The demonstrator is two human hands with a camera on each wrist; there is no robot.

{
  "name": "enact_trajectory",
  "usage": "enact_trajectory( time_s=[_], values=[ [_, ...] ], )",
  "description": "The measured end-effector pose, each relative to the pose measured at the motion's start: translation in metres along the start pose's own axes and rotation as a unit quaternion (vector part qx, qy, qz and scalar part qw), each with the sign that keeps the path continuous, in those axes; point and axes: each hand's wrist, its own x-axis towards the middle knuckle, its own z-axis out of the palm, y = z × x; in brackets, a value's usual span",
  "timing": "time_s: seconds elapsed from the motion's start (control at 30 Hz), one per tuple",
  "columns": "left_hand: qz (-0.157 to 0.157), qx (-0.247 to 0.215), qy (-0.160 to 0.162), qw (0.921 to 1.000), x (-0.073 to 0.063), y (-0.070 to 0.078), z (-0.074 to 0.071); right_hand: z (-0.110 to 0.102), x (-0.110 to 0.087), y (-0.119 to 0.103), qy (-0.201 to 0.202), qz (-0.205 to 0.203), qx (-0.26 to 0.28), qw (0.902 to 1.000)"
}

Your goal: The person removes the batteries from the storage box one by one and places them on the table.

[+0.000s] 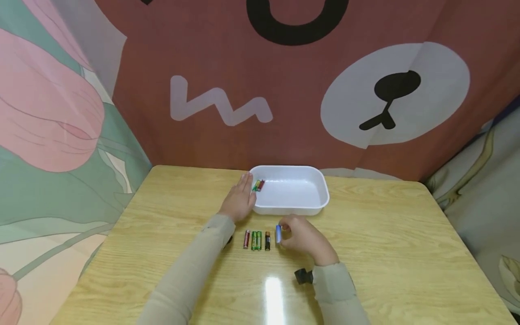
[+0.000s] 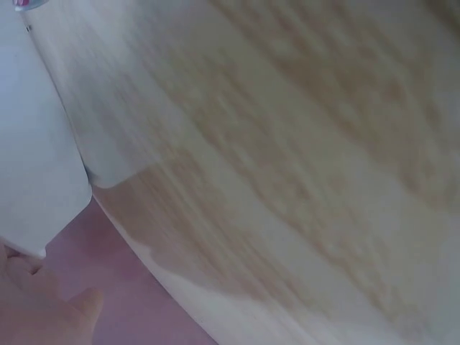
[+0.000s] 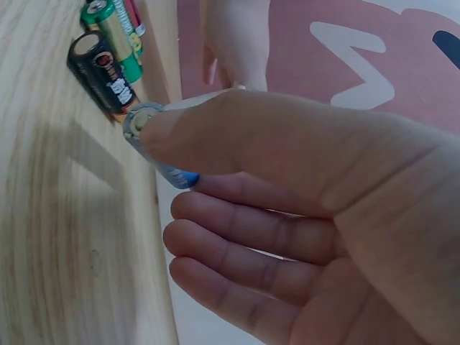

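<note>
Between thumb and forefinger my right hand pinches a blue battery by its ends. The right wrist view shows the thumb on one end of the blue battery, its other fingers loosely bent. To its left on the table lie a black battery, two green batteries side by side and a red battery. My left hand rests with extended fingers against the left side of a white tray. Inside the tray, a few red and green-yellow batteries lie by that side.
The wooden table reaches back to a curtain with a bear print, close behind the tray. A small black device is at the right wrist. Another flowered curtain hangs at the left.
</note>
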Motion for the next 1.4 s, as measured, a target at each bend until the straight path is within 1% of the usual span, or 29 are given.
enact_trajectory(
  time_s=[0.13,0.33,0.47,0.6,0.9,1.2,1.4],
  values=[
    [-0.002,0.0,0.002,1.0,0.0,-0.001,-0.001,0.003,0.002,0.002,-0.012,-0.015,-0.006,0.9998],
    [-0.007,-0.001,-0.009,0.9999,0.0,0.0,-0.001,0.007,0.004,0.002,-0.037,-0.006,-0.015,0.9992],
    [-0.005,-0.007,-0.003,1.0,-0.001,0.001,-0.001,0.007,0.004,0.001,-0.047,-0.007,-0.016,0.9987],
    [-0.002,-0.01,0.005,0.9999,0.0,0.001,-0.001,0.007,0.005,0.001,-0.05,-0.009,-0.018,0.9985],
    [-0.004,-0.011,0.0,0.9999,0.001,0.001,-0.001,0.009,0.005,0.001,-0.052,0.001,-0.01,0.9986],
    [-0.003,-0.006,0.012,0.9999,0.004,-0.004,-0.003,0.01,0.008,-0.003,-0.043,-0.009,-0.015,0.9989],
    [0.001,-0.008,0.006,1.0,0.002,0.0,-0.001,0.011,0.005,0.0,-0.047,0.004,0.005,0.9989]
  ],
)
